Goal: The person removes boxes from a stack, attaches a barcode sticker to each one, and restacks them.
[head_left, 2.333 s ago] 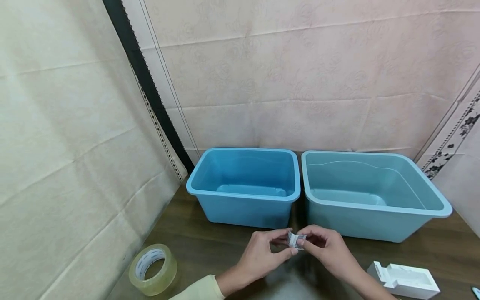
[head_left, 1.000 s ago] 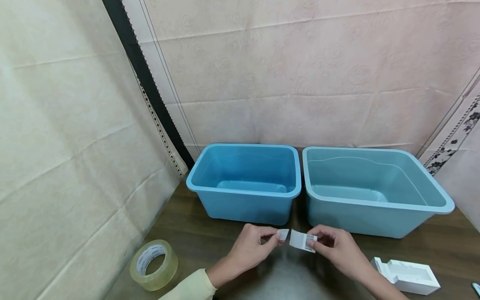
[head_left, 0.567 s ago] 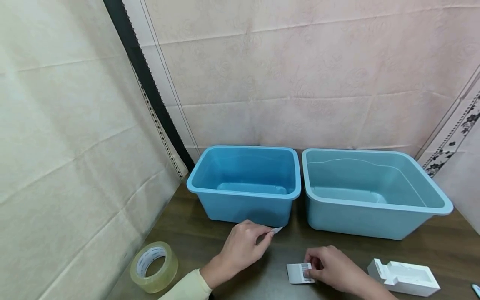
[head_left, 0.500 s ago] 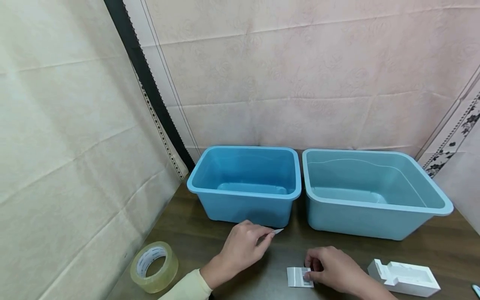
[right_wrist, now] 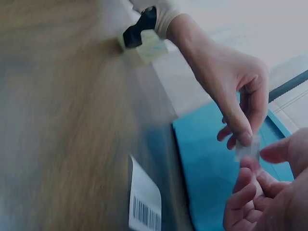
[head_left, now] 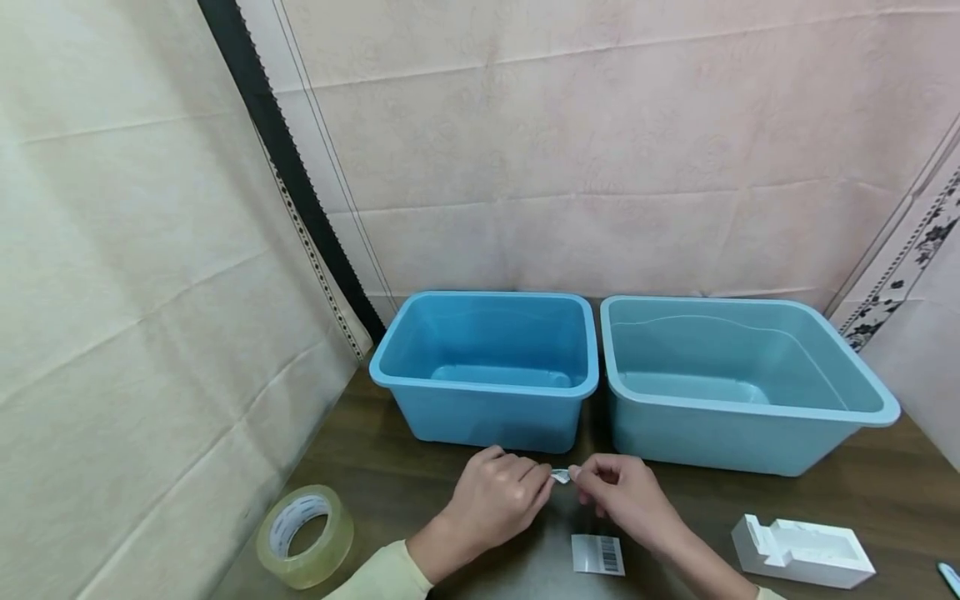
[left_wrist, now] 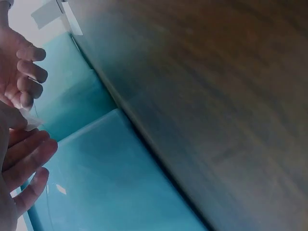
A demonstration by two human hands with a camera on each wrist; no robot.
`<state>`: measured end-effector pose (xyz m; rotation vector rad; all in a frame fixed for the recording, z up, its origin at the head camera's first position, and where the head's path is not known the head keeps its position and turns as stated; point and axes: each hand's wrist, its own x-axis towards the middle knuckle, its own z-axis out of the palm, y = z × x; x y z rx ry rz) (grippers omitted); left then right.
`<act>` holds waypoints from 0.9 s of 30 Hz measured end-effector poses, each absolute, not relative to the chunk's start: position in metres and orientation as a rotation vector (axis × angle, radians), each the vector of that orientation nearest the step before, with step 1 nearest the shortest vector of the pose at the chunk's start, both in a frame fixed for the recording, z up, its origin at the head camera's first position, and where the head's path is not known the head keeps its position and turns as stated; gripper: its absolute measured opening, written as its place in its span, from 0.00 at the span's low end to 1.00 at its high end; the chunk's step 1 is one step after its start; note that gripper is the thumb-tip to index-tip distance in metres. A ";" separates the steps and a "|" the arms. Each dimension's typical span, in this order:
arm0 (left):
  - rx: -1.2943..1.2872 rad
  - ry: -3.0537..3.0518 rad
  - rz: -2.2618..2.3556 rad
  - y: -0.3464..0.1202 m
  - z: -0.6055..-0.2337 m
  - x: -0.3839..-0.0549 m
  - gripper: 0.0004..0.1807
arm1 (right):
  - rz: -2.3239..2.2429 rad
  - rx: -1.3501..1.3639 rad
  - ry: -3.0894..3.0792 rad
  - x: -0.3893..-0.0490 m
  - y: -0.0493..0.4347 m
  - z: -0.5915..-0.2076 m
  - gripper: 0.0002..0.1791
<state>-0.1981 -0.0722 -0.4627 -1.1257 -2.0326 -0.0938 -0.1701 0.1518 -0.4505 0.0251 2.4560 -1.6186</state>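
Observation:
My left hand (head_left: 495,498) pinches a small white piece (head_left: 561,476), which looks like thin, clear-edged label or backing paper. At its other edge, the thumb and fingers of my right hand (head_left: 624,497) also pinch it. In the right wrist view the small piece (right_wrist: 248,147) looks translucent between the two hands. Below the hands, a white barcode label (head_left: 597,554) lies on the dark wooden table, touched by neither hand. Its printed bars are at the right end. The left wrist view shows only part of the piece (left_wrist: 32,122) behind my fingers.
A blue bin (head_left: 480,390) and a paler teal bin (head_left: 750,410) stand side by side behind the hands. A roll of clear tape (head_left: 337,542) is at the left. To the right lie a white block-shaped holder (head_left: 813,567) and a light-blue object (head_left: 949,577) cut off by the edge.
The small piece came apart from the barcode label. My right hand laid the label on the table, released it, then moved up and left to the piece in my left hand.

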 end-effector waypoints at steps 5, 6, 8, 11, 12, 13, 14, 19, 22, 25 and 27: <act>-1.092 -2.103 -0.098 -0.074 -0.460 -0.195 0.09 | -1.741 0.002 2.363 -0.173 0.148 -0.452 0.15; -1.071 -2.147 -0.118 -0.075 -0.459 -0.194 0.10 | -1.740 -0.025 2.380 -0.174 0.148 -0.452 0.14; -1.015 -2.289 -0.209 -0.078 -0.455 -0.193 0.12 | -1.691 -0.117 2.471 -0.176 0.147 -0.453 0.11; -0.907 -2.528 -0.448 -0.083 -0.446 -0.193 0.14 | -1.543 -0.293 2.675 -0.180 0.144 -0.454 0.06; -0.872 -2.597 -0.551 -0.085 -0.443 -0.194 0.14 | -1.485 -0.351 2.746 -0.181 0.143 -0.454 0.06; -0.847 -2.648 -0.654 -0.088 -0.441 -0.195 0.14 | -1.432 -0.406 2.806 -0.182 0.141 -0.455 0.06; -0.828 -2.687 -0.755 -0.090 -0.438 -0.196 0.13 | -1.391 -0.454 2.853 -0.183 0.138 -0.455 0.07; -0.770 -2.752 -1.199 -0.104 -0.432 -0.202 0.08 | -1.213 -0.637 3.055 -0.189 0.129 -0.453 0.08; -0.730 -2.749 -1.395 -0.110 -0.432 -0.205 0.07 | -1.115 -0.726 3.182 -0.192 0.123 -0.450 0.07; -0.689 -2.727 -1.518 -0.115 -0.433 -0.206 0.07 | -1.066 -0.784 3.257 -0.195 0.117 -0.448 0.07; -0.649 -2.706 -1.537 -0.118 -0.434 -0.205 0.06 | -1.090 -0.791 3.255 -0.196 0.111 -0.447 0.07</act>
